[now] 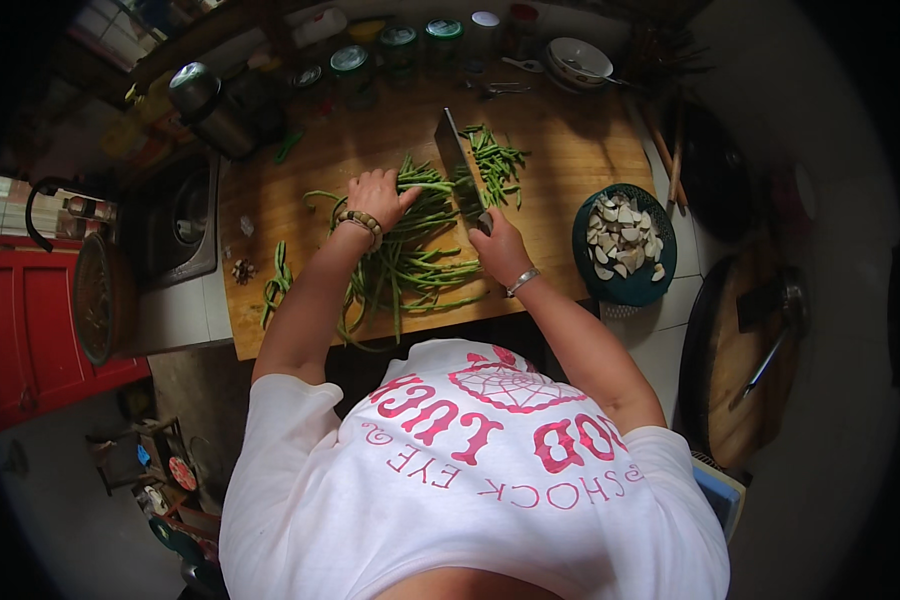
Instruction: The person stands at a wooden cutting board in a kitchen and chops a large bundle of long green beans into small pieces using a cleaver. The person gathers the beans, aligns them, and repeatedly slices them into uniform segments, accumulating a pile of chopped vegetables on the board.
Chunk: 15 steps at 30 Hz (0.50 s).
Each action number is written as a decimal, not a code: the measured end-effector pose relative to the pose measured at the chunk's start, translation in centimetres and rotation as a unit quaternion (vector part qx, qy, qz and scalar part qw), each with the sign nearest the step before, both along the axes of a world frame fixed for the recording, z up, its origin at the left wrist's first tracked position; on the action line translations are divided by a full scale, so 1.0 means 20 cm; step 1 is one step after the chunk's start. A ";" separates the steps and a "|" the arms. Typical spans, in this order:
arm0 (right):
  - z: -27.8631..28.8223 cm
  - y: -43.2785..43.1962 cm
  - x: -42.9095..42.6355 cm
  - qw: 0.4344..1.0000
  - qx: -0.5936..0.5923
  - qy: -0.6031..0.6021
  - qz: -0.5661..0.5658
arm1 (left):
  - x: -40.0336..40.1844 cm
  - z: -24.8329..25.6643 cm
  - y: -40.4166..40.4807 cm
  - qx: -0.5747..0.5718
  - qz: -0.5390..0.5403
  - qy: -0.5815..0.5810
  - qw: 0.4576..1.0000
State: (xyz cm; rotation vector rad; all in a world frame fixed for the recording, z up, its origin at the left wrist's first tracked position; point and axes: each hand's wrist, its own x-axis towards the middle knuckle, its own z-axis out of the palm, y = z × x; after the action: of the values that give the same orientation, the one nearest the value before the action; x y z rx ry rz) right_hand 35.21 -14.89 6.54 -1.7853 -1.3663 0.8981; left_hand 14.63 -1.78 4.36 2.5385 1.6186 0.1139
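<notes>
Long green beans (412,259) lie in a loose bunch on a wooden board (562,150). My left hand (377,196) rests on top of the bunch, its thumb and fingers pressing the beans down. In my right hand (501,244) is the handle of a cleaver (459,169). The broad blade stands on edge at the right ends of the beans, pointing away from me. Just right of the blade sits a pile of short cut bean pieces (497,163). A few uncut beans (277,281) lie apart, left of my left forearm.
On the right stands a dark green basket (583,259) of white cut pieces (624,229). Stacked bowls (579,61) and lidded jars (397,49) line the back. A metal flask (214,112) and a sink (184,214) are at left, a round wooden lid (720,360) at right.
</notes>
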 end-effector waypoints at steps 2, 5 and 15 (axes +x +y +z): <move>0.03 0.01 0.02 0.999 -0.046 0.007 0.006 | 0.01 0.00 -0.04 0.013 0.007 -0.008 1.000; 0.00 0.02 0.03 0.998 -0.042 0.020 0.035 | 0.03 0.00 -0.06 0.011 0.026 -0.008 1.000; 0.04 0.00 0.09 0.996 -0.077 0.016 0.049 | 0.01 0.01 0.03 -0.058 0.069 -0.135 0.987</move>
State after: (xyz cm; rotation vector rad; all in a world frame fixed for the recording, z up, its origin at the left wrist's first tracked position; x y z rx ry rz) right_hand 36.98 -14.85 7.25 -1.8228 -1.4079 1.1073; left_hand 14.80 -1.12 4.59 2.2125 1.6370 0.3502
